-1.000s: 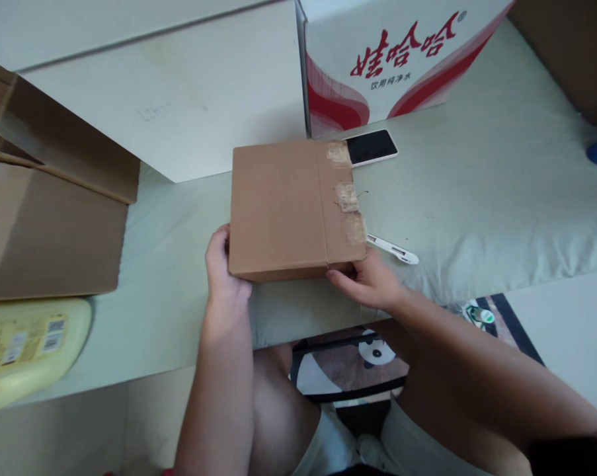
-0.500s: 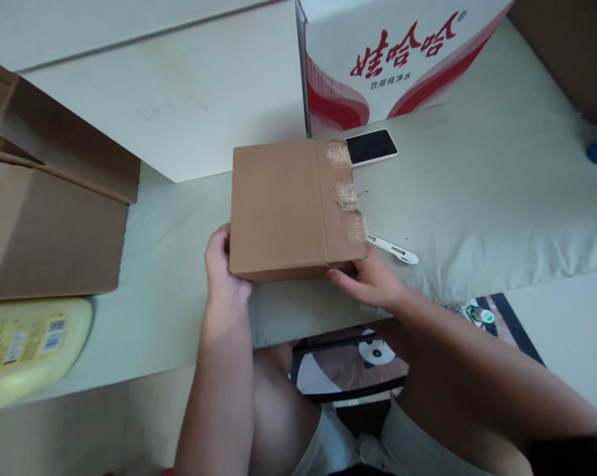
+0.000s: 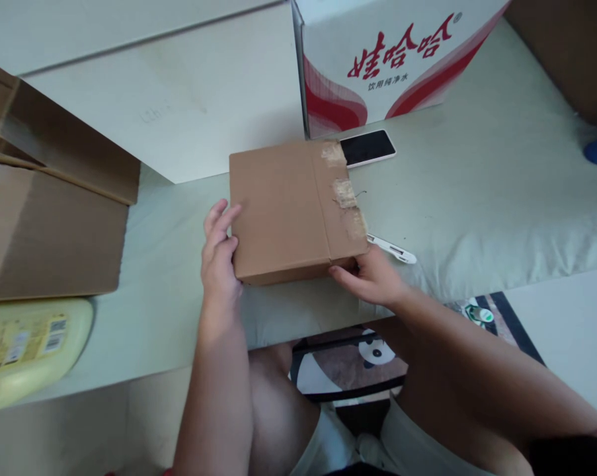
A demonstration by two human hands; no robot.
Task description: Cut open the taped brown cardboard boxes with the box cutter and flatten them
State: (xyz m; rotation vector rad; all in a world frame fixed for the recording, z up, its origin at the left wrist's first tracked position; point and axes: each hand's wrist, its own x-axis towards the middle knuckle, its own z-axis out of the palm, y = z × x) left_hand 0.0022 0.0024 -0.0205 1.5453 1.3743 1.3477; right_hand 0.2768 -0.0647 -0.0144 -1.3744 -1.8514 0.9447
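Observation:
A closed brown cardboard box (image 3: 278,205) lies in front of me, its right flap edge bearing torn, ragged tape patches. My right hand (image 3: 372,274) grips its near right corner, with the thumb along the front side and the other fingers hidden behind or under it. At the left edge is my left hand (image 3: 219,248), open, its fingers apart and the index fingertip over the box's top edge; whether it touches cannot be told. Just right of the box lies a white box cutter (image 3: 392,248), partly covered. Behind the box's far right corner a phone (image 3: 370,147) lies screen up.
A large white box (image 3: 179,99) and a white-and-red carton (image 3: 392,66) stand at the back. Brown cartons (image 3: 55,231) and a yellow bottle (image 3: 35,344) are on the left. The pale green cloth (image 3: 501,198) covers the surface, whose front edge is before my knees.
My left hand has loosened from the box's near left corner, and its fingers have lifted and spread. The box has turned slightly. My right hand keeps its grip.

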